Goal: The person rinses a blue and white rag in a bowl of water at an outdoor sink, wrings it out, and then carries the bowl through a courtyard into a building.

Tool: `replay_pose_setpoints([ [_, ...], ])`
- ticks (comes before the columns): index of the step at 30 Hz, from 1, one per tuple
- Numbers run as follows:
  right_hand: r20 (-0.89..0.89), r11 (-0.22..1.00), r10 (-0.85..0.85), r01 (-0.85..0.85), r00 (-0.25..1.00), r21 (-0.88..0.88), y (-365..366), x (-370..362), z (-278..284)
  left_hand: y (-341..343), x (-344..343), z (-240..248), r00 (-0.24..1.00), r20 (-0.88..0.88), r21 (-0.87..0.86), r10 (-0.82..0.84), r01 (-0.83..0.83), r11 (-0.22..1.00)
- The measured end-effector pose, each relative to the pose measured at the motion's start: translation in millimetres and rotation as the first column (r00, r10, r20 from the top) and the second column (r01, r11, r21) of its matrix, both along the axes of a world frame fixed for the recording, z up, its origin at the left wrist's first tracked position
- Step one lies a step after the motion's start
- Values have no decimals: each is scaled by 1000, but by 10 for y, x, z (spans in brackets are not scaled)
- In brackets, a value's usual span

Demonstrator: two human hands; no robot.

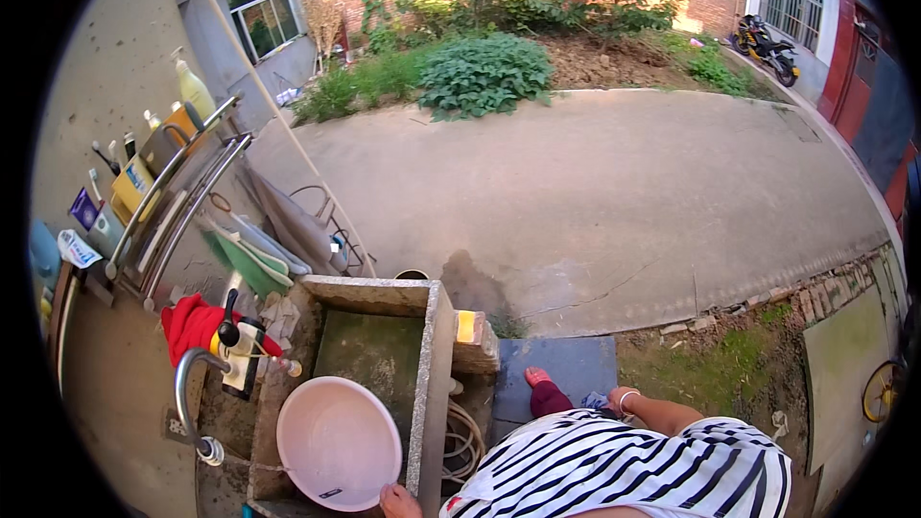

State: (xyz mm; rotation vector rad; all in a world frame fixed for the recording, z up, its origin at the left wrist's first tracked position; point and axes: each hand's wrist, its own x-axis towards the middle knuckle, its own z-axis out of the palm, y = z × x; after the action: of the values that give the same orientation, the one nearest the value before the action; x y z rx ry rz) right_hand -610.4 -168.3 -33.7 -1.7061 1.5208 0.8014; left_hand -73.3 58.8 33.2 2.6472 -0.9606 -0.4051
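Observation:
A pale pink plastic basin point(339, 432) sits tilted in the concrete sink point(432, 393), with a small dark mark low on its inside. My left hand point(400, 502), partly cut off by the lower edge, grips the basin's near right rim beside the sink wall. Out to the right, my right arm comes from a striped sleeve, a pale band at the wrist. My right hand point(622, 397) is closed beside a small blue-grey thing point(595, 401); what it holds is unclear. A curved metal tap point(182, 393) with a black lever stands left of the basin.
A red cloth point(195, 326) lies behind the tap. Wall racks carry toiletries and green cloths point(251, 264). A coiled hose point(465, 441) lies right of the sink, near a dark slab point(576, 355) under my foot. Beyond are a concrete yard point(576, 201), plants and a motorcycle point(767, 48).

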Motion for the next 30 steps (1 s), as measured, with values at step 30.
replay_pose_setpoints([
  [30, 19, 971, -198, 199, 980, -131, 93, -30, -253, -198, -532, 731, 992, 37, -82, 122, -119, 989],
])
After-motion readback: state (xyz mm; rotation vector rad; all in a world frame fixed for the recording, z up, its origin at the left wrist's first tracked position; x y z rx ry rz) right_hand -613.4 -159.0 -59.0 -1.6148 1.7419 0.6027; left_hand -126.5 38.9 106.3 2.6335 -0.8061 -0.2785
